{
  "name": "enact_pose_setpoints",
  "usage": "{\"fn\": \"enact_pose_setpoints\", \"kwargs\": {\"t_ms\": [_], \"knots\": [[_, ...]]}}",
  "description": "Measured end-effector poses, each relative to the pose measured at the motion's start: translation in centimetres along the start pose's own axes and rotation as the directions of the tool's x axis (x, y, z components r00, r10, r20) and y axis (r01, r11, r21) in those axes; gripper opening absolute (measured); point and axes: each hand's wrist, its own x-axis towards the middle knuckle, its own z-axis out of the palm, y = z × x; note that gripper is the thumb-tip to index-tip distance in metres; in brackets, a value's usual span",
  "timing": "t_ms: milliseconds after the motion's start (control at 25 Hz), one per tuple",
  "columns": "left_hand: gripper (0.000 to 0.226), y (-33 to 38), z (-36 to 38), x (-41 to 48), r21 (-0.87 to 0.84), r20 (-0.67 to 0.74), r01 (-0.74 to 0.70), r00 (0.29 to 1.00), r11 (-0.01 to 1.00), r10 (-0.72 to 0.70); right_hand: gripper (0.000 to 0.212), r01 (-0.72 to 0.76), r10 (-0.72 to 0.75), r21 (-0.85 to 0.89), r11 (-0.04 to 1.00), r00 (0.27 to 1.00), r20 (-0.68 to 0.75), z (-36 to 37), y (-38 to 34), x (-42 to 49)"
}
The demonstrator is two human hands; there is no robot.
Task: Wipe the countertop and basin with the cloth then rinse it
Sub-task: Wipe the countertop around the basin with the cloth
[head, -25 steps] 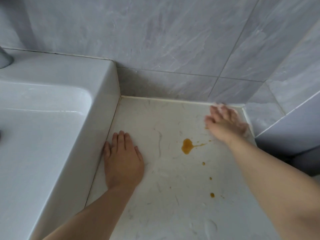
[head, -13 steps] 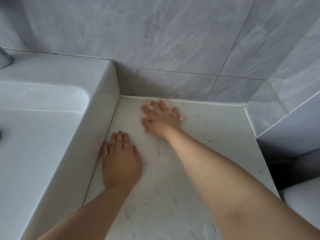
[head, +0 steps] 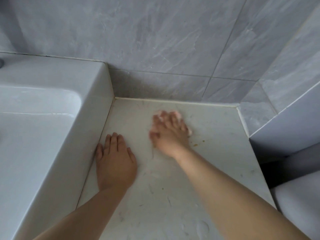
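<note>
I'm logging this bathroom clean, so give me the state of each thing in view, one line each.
White marbled countertop: a few small orange specks near its right side.
White ceramic basin: glossy, cloth not in it.
Pale cloth: pressed on the countertop, mostly hidden under the right hand.
Right hand: motion-blurred, fingers spread over the cloth.
Left hand: flat, palm down on the countertop beside the basin.

Grey marbled wall tiles [head: 155, 40] (veined like stone) with pale grout lines [head: 173, 74]; a side wall [head: 294, 58] at right.
</note>
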Motion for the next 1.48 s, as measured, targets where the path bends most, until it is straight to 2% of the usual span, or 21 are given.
{"fn": "enact_pose_setpoints", "kwargs": {"t_ms": [80, 120, 200, 320, 400, 440, 520, 560, 640, 680, 760, 880, 960, 1000, 1080, 1160, 1240, 1280, 1360, 1440, 1480], "knots": [[0.058, -0.1, -0.1, -0.1, -0.013, -0.001, 0.004, 1.000, 1.000, -0.004, 0.058, 0.091, -0.090, -0.021, 0.996, 0.994, 0.057, -0.6, -0.1, -1.1], [0.058, -0.1, -0.2, -0.1, -0.012, -0.004, 0.005, 1.000, 1.000, -0.006, 0.057, 0.059, -0.057, -0.028, 0.998, 0.997, 0.045, -1.0, 1.9, -1.2], [0.058, -0.1, -0.2, -0.2, -0.006, -0.004, 0.006, 1.000, 1.000, -0.006, 0.054, -0.154, 0.154, -0.009, 0.988, 0.988, 0.014, -2.1, 7.5, -1.7], [0.059, -0.1, -0.2, -0.1, 0.000, -0.005, 0.012, 1.000, 1.000, -0.012, 0.057, -0.498, 0.498, 0.018, 0.867, 0.867, 0.022, -3.9, 13.7, -3.0], [0.059, -0.1, -0.1, 0.0, 0.005, 0.004, 0.014, 1.000, 1.000, -0.014, 0.058, -0.573, 0.573, 0.030, 0.819, 0.819, -0.022, -3.7, 12.1, -2.0], [0.058, 0.0, -0.1, 0.0, 0.007, 0.007, 0.013, 1.000, 1.000, -0.013, 0.057, -0.512, 0.512, 0.014, 0.859, 0.858, -0.044, -3.1, 9.7, -1.2], [0.058, 0.0, -0.1, 0.0, 0.003, 0.009, 0.013, 1.000, 1.000, -0.013, 0.054, -0.214, 0.212, -0.015, 0.977, 0.975, -0.071, -1.0, 3.3, -0.5], [0.058, 0.0, -0.2, -0.1, -0.003, 0.010, 0.012, 1.000, 1.000, -0.012, 0.055, -0.067, 0.067, -0.005, 0.998, 0.997, -0.042, -0.1, 0.5, -0.7], [0.059, 0.0, -0.2, -0.1, -0.006, 0.012, 0.007, 1.000, 1.000, -0.007, 0.056, 0.096, -0.094, -0.035, 0.995, 0.995, 0.036, 0.1, -0.9, -1.2], [0.059, 0.0, -0.2, -0.1, -0.003, 0.013, 0.011, 1.000, 1.000, -0.011, 0.055, 0.103, -0.100, -0.045, 0.994, 0.993, 0.059, -0.6, 0.7, -1.0], [0.059, 0.0, -0.1, 0.0, -0.001, 0.007, 0.018, 1.000, 1.000, -0.018, 0.053, -0.087, 0.088, -0.018, 0.996, 0.994, 0.063, -1.9, 6.3, -1.4], [0.059, 0.0, -0.2, -0.1, -0.009, 0.002, 0.019, 1.000, 1.000, -0.019, 0.054, -0.445, 0.444, 0.002, 0.895, 0.893, 0.067, -4.3, 13.6, -3.1], [0.058, 0.1, -0.2, -0.1, -0.011, 0.004, 0.023, 1.000, 1.000, -0.023, 0.055, -0.537, 0.537, -0.006, 0.844, 0.844, 0.000, -4.0, 12.8, -2.8], [0.058, 0.1, -0.2, -0.1, -0.013, 0.008, 0.024, 1.000, 1.000, -0.024, 0.055, -0.495, 0.494, -0.012, 0.869, 0.868, -0.052, -3.3, 10.7, -2.3], [0.057, 0.2, -0.2, 0.0, -0.017, 0.016, 0.020, 1.000, 1.000, -0.019, 0.056, -0.238, 0.231, -0.051, 0.970, 0.966, -0.112, -1.2, 4.7, -1.9], [0.057, 0.2, -0.3, 0.0, -0.024, 0.020, 0.018, 1.000, 1.000, -0.017, 0.055, 0.015, -0.015, -0.003, 1.000, 1.000, -0.003, 0.0, 0.4, -2.7], [0.058, 0.0, -0.3, -0.1, -0.025, 0.017, 0.015, 1.000, 1.000, -0.015, 0.054, 0.074, -0.074, -0.015, 0.997, 0.996, 0.045, -0.4, 1.7, -2.7], [0.058, -0.1, -0.3, -0.1, -0.026, 0.012, 0.016, 1.000, 1.000, -0.015, 0.054, 0.036, -0.036, -0.045, 0.998, 0.999, 0.004, -1.0, 4.1, -2.6], [0.057, 0.0, -0.3, 0.0, -0.024, 0.003, 0.020, 1.000, 1.000, -0.019, 0.053, -0.193, 0.191, -0.033, 0.981, 0.980, -0.049, -2.3, 9.9, -3.0], [0.057, 0.1, -0.2, 0.0, -0.019, 0.000, 0.022, 1.000, 1.000, -0.022, 0.052, -0.450, 0.450, 0.021, 0.893, 0.893, -0.012, -3.6, 13.9, -3.9], [0.057, 0.1, -0.2, 0.0, -0.018, 0.001, 0.021, 1.000, 1.000, -0.021, 0.053, -0.525, 0.525, 0.022, 0.851, 0.850, -0.025, -3.5, 14.1, -3.9]]}}
